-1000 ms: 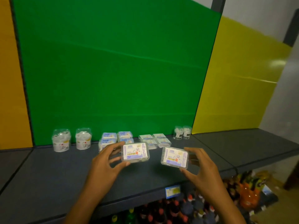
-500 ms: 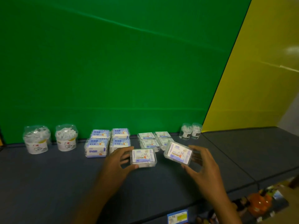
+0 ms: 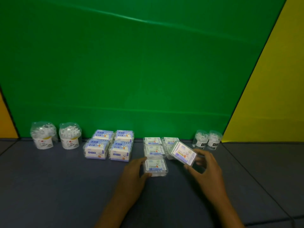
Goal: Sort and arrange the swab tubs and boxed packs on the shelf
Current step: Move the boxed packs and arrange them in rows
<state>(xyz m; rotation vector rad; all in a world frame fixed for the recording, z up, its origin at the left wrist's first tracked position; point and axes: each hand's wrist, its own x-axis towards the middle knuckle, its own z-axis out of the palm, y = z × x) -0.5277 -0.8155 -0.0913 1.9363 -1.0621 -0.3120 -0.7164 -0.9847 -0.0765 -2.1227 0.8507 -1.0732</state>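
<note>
My left hand (image 3: 133, 175) grips a clear boxed pack (image 3: 155, 167) that sits flat on the dark shelf (image 3: 49, 186), just in front of a row of like packs (image 3: 153, 146). In my right hand (image 3: 207, 170) a second clear pack (image 3: 182, 153) is held tilted, above the shelf, beside the right column of packs (image 3: 170, 140). Blue boxed packs (image 3: 109, 146) stand stacked to the left. Two large swab tubs (image 3: 43, 135) (image 3: 69, 136) stand at the far left. Two small tubs (image 3: 207, 140) stand at the right by the back wall.
A green panel (image 3: 131, 71) forms the back wall, with a yellow panel (image 3: 271, 96) to its right and an orange one (image 3: 6, 122) at the left. A seam (image 3: 246, 175) divides the shelf from the section on the right.
Both hands have carried their packs forward toward the row at the back. The left pack has come down onto the shelf behind the row's front; the right pack stays tilted in the air.
</note>
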